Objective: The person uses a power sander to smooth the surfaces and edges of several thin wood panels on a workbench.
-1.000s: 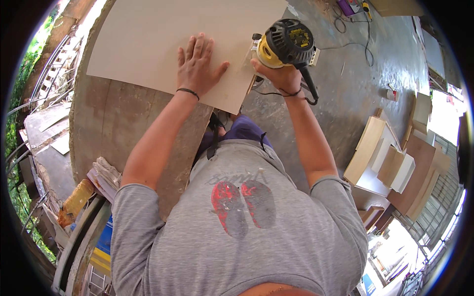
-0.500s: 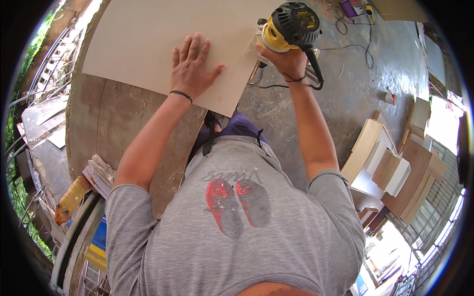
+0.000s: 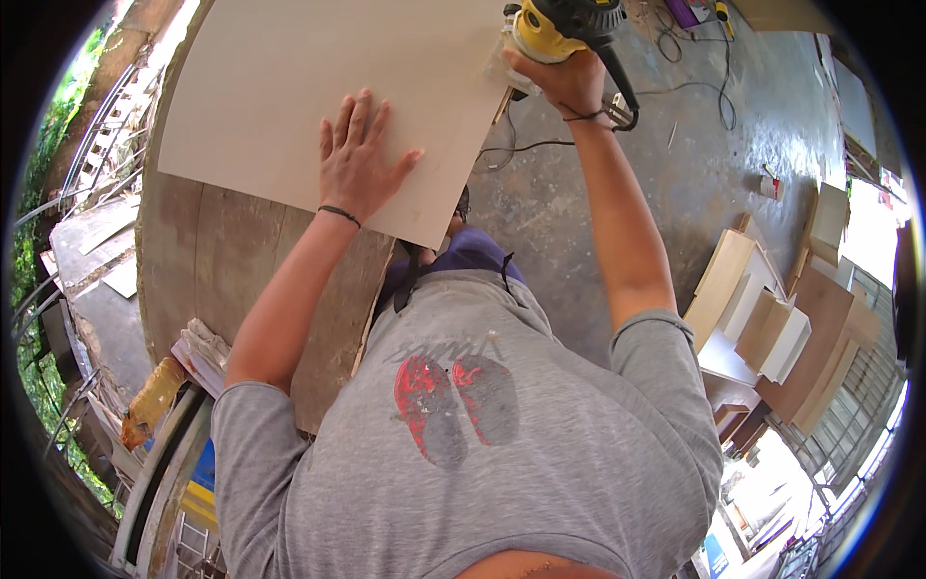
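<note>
A large white board (image 3: 260, 106) lies on a worn wooden workbench (image 3: 231, 227), its right side reaching the bench's right edge. My left hand (image 3: 361, 166) rests flat on the board with its fingers spread. At the board's far right edge, my right hand (image 3: 571, 81) is wrapped round the yellow body of a trim router (image 3: 545, 34) with a black motor top. The router's clear base sits at the board edge. Part of its top is cut off by the picture's upper rim, and its bit is hidden. A black cord hangs from it past my right wrist.
Cable (image 3: 719, 96) trails over the grey concrete floor (image 3: 579, 212). A small white can (image 3: 769, 187) stands farther right, near pale wooden box pieces (image 3: 738, 299). At the bench's left are scrap boards and a dirty yellow block (image 3: 154, 396).
The router and my right hand have moved farther away along the board's right edge. My left hand stays flat on the board. The whole view has shifted slightly.
</note>
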Motion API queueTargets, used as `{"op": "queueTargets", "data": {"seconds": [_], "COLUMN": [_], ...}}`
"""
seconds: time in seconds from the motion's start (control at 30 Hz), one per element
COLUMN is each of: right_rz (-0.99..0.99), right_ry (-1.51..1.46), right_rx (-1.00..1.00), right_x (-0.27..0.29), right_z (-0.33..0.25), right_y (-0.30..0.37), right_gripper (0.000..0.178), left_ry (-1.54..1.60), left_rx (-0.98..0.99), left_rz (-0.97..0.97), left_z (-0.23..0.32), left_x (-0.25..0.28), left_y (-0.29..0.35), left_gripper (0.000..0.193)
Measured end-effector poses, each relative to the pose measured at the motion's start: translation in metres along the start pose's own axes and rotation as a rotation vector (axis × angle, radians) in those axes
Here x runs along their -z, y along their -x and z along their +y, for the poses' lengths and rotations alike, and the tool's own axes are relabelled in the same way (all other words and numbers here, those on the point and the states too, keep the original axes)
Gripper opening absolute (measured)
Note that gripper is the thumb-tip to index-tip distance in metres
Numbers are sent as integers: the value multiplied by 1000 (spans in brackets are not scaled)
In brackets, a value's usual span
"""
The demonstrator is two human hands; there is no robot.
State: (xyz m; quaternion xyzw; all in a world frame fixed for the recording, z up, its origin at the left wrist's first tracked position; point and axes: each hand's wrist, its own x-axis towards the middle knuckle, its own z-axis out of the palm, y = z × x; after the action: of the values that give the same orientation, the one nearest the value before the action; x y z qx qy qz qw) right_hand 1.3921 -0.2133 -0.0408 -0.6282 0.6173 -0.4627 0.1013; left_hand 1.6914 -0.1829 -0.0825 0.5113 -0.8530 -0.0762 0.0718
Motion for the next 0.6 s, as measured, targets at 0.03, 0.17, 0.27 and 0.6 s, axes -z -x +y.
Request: {"op": "queueTargets", "data": {"seconds": [0.03, 0.17, 0.27, 0.6], "right_rz": [-1, -59, -55, -27], "right_ry": [10, 188, 142, -103], "right_rx": [-2, -75, -91, -112], "right_x": [1, 4, 4, 2], "right_z": [4, 17, 28, 63], "right_y": [-4, -20, -32, -73], "right_gripper": [53, 56, 56, 59], "left_ry": [-1, 0, 10, 8], "left_rx": [2, 13, -5, -1], "left_rz": [-3, -7, -1, -33], "left_z": [0, 0, 0, 0], "left_x": [0, 2, 3, 6], "left_y": [0, 1, 1, 3], "left_gripper": [76, 76, 76, 76]}}
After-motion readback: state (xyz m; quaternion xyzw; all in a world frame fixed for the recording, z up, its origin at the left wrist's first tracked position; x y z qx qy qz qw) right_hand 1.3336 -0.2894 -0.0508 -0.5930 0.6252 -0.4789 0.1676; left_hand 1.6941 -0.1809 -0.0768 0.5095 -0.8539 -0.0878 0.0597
